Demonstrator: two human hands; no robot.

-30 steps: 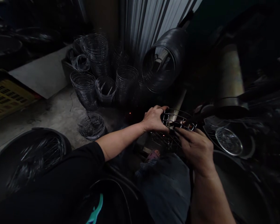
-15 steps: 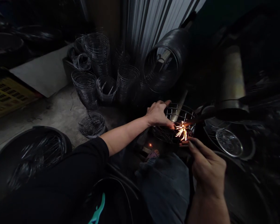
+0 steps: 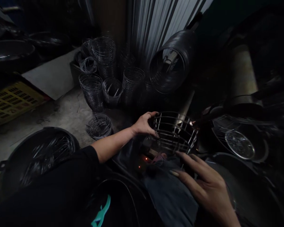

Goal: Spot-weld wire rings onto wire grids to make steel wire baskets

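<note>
A round wire basket (image 3: 168, 133) of dark metal rods is tilted in front of me. At its left side my left hand (image 3: 144, 124) is closed on the rim, thumb low and fingers at the top. My right hand (image 3: 204, 181) is just below and right of the basket, fingers apart, with nothing visible between them. A dark rod-shaped arm with a small glowing tip (image 3: 192, 123) reaches the basket's right side from the right. Beyond the basket stands a pale metal tube (image 3: 185, 108). Deep shadow hides the basket's underside.
Stacks of wire rings (image 3: 91, 91) and a large wire coil (image 3: 170, 63) stand at the back. To the left are a yellow crate (image 3: 14, 101) and a black tub (image 3: 71, 135) of wire pieces. Basins (image 3: 265, 151) stand at the right. Turquoise-handled pliers (image 3: 101, 214) lie near my lap.
The bright sparks at the basket have stopped, leaving small embers below. My left hand has moved left with the basket. My right hand has drawn back and its fingers have spread.
</note>
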